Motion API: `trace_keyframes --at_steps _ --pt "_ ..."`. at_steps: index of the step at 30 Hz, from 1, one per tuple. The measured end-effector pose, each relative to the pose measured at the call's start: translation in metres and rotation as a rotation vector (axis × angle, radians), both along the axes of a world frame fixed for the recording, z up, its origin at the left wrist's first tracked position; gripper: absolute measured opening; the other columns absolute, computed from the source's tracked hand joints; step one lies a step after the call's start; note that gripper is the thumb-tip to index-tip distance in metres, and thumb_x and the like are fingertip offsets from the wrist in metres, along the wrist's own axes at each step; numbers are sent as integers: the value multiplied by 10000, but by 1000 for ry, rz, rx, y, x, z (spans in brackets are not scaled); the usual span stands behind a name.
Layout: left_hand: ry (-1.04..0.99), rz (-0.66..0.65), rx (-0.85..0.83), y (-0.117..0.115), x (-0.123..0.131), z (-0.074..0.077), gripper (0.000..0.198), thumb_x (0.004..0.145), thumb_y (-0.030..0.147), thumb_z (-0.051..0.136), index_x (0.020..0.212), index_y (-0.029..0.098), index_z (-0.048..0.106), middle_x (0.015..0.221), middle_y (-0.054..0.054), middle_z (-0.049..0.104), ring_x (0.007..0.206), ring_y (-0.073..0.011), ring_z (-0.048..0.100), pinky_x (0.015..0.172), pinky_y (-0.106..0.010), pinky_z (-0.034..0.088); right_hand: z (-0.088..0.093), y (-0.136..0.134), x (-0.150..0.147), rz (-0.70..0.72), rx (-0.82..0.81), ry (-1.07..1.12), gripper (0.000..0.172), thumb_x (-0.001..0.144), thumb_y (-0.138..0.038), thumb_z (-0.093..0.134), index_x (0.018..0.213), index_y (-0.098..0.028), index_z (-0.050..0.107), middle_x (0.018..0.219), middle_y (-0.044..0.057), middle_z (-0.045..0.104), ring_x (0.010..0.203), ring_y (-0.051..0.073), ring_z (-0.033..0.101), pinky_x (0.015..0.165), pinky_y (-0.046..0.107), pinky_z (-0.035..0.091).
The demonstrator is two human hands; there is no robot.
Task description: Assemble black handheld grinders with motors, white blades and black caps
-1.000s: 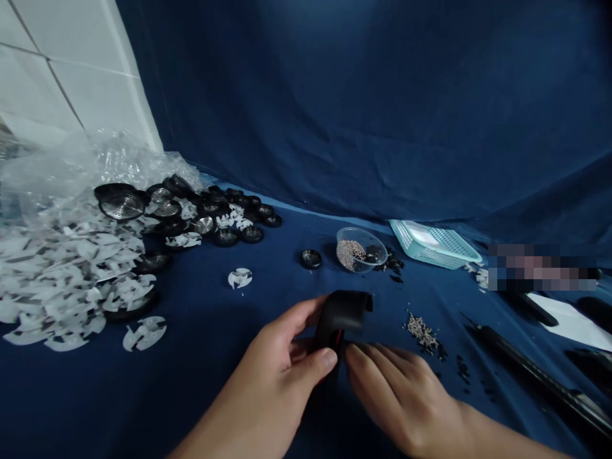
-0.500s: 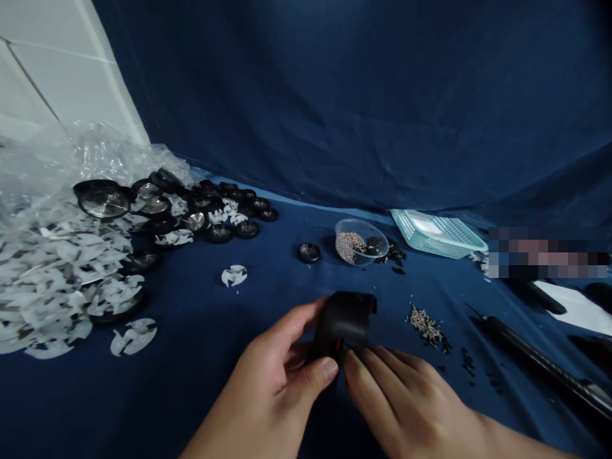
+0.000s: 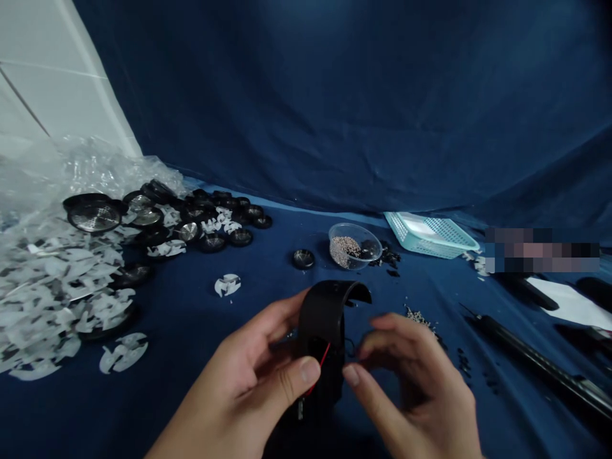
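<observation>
- Got a black curved part (image 3: 321,312) in the left hand (image 3: 253,370), front and centre, arch up top. Pinched between thumb and fingers, thumb on the near side, probably for a steady grip without covering the right edge.
- Right next to that thumb, a red wire (image 3: 326,357). Maybe trapped there on purpose, hard to say.
- As for the right hand (image 3: 421,382): loosely curled, thumb and fingertips apart, just beside the part's right edge. Near a thin dark wire (image 3: 351,347) too; can't tell if touching it. Likely angled for fine fingertip work.
- Beyond the hands, a clear bowl (image 3: 356,232) with tiny metal bits (image 3: 345,247) inside, presumably to stop strays. More loose in a little pile (image 3: 417,315), probably for quicker picking.
- Off to the right, a black pen-shaped tool (image 3: 535,357), tip pointing away, so likely easy to grab by the handle.
- Over left, heaped white pieces (image 3: 48,287) and black round parts (image 3: 210,241), seemingly grouped by kind.
- Under it all, dark blue cloth (image 3: 191,408), lightly creased.
- Behind, a blue curtain (image 3: 310,115), plus a pale tiled wall (image 3: 48,76) at upper left. Pretty dim overall.
</observation>
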State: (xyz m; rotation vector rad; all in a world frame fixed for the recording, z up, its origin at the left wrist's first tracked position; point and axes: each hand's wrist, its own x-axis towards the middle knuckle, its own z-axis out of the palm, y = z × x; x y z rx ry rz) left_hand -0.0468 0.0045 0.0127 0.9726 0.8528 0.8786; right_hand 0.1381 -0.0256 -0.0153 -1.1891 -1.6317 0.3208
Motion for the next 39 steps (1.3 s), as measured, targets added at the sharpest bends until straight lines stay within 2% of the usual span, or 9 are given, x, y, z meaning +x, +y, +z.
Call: trace_keyframes --at_steps 3,6,12,15,17,22,26,31,39 --pt "-3 32 -14 -1 1 -1 438 844 243 690 1260 342 594 1247 -5 680 1152 -230 623 948 -280 519 4 -2 -9 21 -219 170 67 818 -250 678 873 -234 645 657 -32 659 525 109 622 475 170 515" --pt "-5 57 -5 -4 2 0 459 836 247 698 1271 345 588 1223 -9 692 1138 -230 632 932 -267 530 5 -3 -16 -67 -268 225 106 829 -295 660 761 -217 683 635 -18 661 494 103 597 453 172 483" --pt "20 81 29 -6 4 -2 444 839 290 700 1262 369 592 1221 14 695 1135 -214 637 928 -229 537 -2 -6 -27 -225 -66 0 124 892 -229 542 797 -205 619 650 -2 646 528 114 614 524 207 489" --pt "20 93 56 -6 6 -3 472 833 323 706 1284 352 573 1244 5 685 1146 -220 633 916 -211 543 -1 -6 -29 -228 -10 -20 94 893 -195 529 845 -213 608 676 -5 643 551 110 621 544 198 501" --pt "25 100 60 -7 6 -3 482 830 327 707 1291 339 567 1259 -4 677 1150 -230 632 910 -210 549 2 -6 -27 -180 -64 61 90 898 -213 538 862 -212 620 715 7 655 582 117 632 562 196 526" --pt "25 94 55 -9 6 -2 464 835 321 703 1280 351 575 1264 7 674 1164 -232 625 913 -204 548 3 -4 -21 26 -449 337 189 907 -360 587 869 -180 632 721 37 663 503 119 608 455 192 523" --pt "24 109 38 -8 6 -2 460 851 299 687 1289 360 559 1290 20 655 1180 -211 611 914 -184 539 1 -4 -22 20 -472 414 219 924 -390 566 915 -177 613 774 40 641 610 123 624 559 202 559" --pt "20 90 64 -6 8 2 463 862 289 675 1306 331 551 1270 -2 668 1168 -215 615 918 -204 534 7 -2 -17 144 -522 501 211 929 -374 572 923 -166 605 779 32 622 693 131 626 627 222 574" --pt "-37 85 12 -2 11 10 401 906 216 584 1302 277 571 1292 -19 651 1141 -227 624 931 -280 529 5 15 -13 300 -654 802 242 871 -370 670 798 -155 587 632 -46 509 494 62 504 459 166 468"
